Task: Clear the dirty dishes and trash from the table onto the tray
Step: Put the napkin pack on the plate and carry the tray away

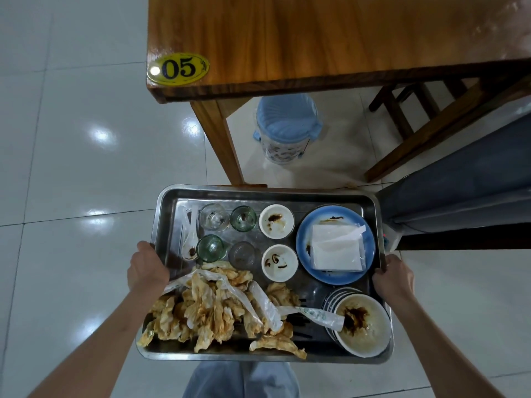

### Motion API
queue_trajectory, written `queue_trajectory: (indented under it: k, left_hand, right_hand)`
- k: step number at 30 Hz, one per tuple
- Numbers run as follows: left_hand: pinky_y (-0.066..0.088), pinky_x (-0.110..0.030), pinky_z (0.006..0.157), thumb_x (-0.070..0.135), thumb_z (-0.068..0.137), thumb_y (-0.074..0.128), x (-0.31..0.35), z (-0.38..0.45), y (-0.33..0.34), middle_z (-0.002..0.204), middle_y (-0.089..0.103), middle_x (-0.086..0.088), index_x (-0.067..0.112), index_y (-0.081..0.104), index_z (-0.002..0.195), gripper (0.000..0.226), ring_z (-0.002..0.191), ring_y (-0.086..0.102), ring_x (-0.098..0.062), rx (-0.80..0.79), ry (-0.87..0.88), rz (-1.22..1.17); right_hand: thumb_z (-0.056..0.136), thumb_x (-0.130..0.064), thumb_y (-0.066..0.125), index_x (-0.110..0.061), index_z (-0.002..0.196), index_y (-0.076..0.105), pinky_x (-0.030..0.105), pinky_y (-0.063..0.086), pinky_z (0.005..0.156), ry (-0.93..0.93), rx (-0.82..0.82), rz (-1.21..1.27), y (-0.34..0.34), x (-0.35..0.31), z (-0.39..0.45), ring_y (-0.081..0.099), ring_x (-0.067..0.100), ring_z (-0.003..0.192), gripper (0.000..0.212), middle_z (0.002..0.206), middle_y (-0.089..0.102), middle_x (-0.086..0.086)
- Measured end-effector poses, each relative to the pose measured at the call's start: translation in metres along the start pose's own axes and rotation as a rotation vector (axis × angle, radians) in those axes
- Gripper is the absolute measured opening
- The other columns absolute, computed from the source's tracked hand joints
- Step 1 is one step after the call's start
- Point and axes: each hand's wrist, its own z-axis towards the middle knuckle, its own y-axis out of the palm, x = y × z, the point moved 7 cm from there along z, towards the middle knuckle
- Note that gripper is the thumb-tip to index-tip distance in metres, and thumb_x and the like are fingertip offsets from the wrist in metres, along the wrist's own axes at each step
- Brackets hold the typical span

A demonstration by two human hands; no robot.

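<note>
Currently you carry the steel tray (163,214) level in front of you, clear of the wooden table (316,38), which lies at twelve o'clock. Your left hand (146,268) grips the tray's rim at nine o'clock, fingers curled under the edge. Your right hand (392,278) grips the opposite rim at three o'clock in the same way.

On the tray, four small glasses (214,216) stand in a block at eleven o'clock, with a white spoon (190,242) lying just beside them toward nine. Two small white sauce-stained bowls (276,221) sit near the centre, one at twelve o'clock of the other. A blue plate (334,244) at two o'clock bears a folded white napkin packet (336,248). A stack of bowls (360,324) occupies five o'clock, the top one smeared with brown residue. A heap of crumpled, stained tissues (207,308) and torn wrappers (264,304) fills seven o'clock through to the centre; one wrapper reaches into the top bowl.

A yellow oval tag (178,68) marked 05 sits on the table's near corner. A blue-lidded bin (286,127) stands on the tiled floor (71,139) under the table.
</note>
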Motion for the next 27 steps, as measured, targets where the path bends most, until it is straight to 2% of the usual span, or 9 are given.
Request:
queue_trajectory:
  k: [2, 6, 8, 16, 20, 25, 27]
  left_hand:
    - [0.046, -0.047, 0.076, 0.004, 0.074, 0.075, 0.004, -0.003, -0.008, 0.100, 0.057, -0.025, -0.001, 0.043, 0.113, 0.051, 0.091, 0.057, -0.042, 0.003, 0.013, 0.004]
    - [0.046, -0.046, 0.075, 0.001, 0.078, 0.070, 0.010, -0.019, -0.032, 0.101, 0.058, -0.025, -0.001, 0.043, 0.111, 0.042, 0.091, 0.057, -0.041, 0.029, 0.046, 0.009]
    - [0.046, -0.046, 0.075, 0.000, 0.079, 0.069, 0.015, -0.028, -0.045, 0.102, 0.058, -0.025, -0.001, 0.044, 0.112, 0.042, 0.092, 0.057, -0.042, 0.040, 0.066, 0.000]
    - [0.044, -0.043, 0.074, -0.004, 0.079, 0.065, 0.022, -0.070, -0.088, 0.104, 0.057, -0.024, 0.000, 0.044, 0.114, 0.041, 0.095, 0.057, -0.041, 0.062, 0.116, -0.004]
    - [0.046, -0.046, 0.075, -0.004, 0.079, 0.065, 0.019, -0.091, -0.107, 0.104, 0.058, -0.024, 0.000, 0.045, 0.112, 0.038, 0.095, 0.057, -0.042, 0.066, 0.131, 0.029]
    - [0.048, -0.046, 0.074, -0.003, 0.081, 0.063, 0.019, -0.119, -0.124, 0.103, 0.059, -0.023, 0.001, 0.045, 0.112, 0.036, 0.092, 0.058, -0.040, 0.084, 0.212, 0.048]
    - [0.047, -0.045, 0.072, -0.005, 0.082, 0.061, 0.021, -0.130, -0.131, 0.104, 0.059, -0.024, -0.001, 0.044, 0.114, 0.036, 0.093, 0.058, -0.041, 0.086, 0.254, 0.051]
  right_hand:
    - [0.079, 0.002, 0.055, 0.002, 0.091, 0.056, 0.031, 0.035, 0.064, -0.004, 0.018, 0.009, -0.008, -0.001, -0.005, 0.052, 0.033, 0.078, 0.012, 0.088, 0.061, 0.025]
    - [0.079, 0.003, 0.055, 0.005, 0.094, 0.057, 0.031, 0.036, 0.065, 0.009, 0.032, 0.013, -0.031, 0.000, -0.025, 0.057, 0.039, 0.086, 0.016, 0.089, 0.061, 0.026]
    - [0.079, 0.004, 0.055, 0.006, 0.096, 0.056, 0.031, 0.036, 0.064, 0.014, 0.042, 0.024, -0.044, 0.002, -0.037, 0.056, 0.038, 0.083, 0.017, 0.089, 0.061, 0.027]
    - [0.080, 0.003, 0.054, -0.001, 0.089, 0.054, 0.031, 0.035, 0.064, 0.055, 0.084, 0.094, -0.091, 0.018, -0.091, 0.043, 0.027, 0.073, 0.009, 0.079, 0.052, 0.016]
    - [0.080, 0.003, 0.054, -0.004, 0.086, 0.051, 0.031, 0.037, 0.064, 0.097, 0.092, 0.136, -0.106, 0.036, -0.123, 0.045, 0.028, 0.073, 0.010, 0.079, 0.053, 0.017]
    - [0.078, 0.003, 0.054, -0.001, 0.096, 0.056, 0.031, 0.040, 0.065, 0.163, 0.114, 0.183, -0.117, 0.065, -0.164, 0.054, 0.035, 0.082, 0.018, 0.086, 0.058, 0.020]
    - [0.077, 0.002, 0.053, 0.000, 0.096, 0.057, 0.031, 0.039, 0.063, 0.185, 0.126, 0.172, -0.119, 0.077, -0.181, 0.050, 0.033, 0.077, 0.019, 0.087, 0.059, 0.020]
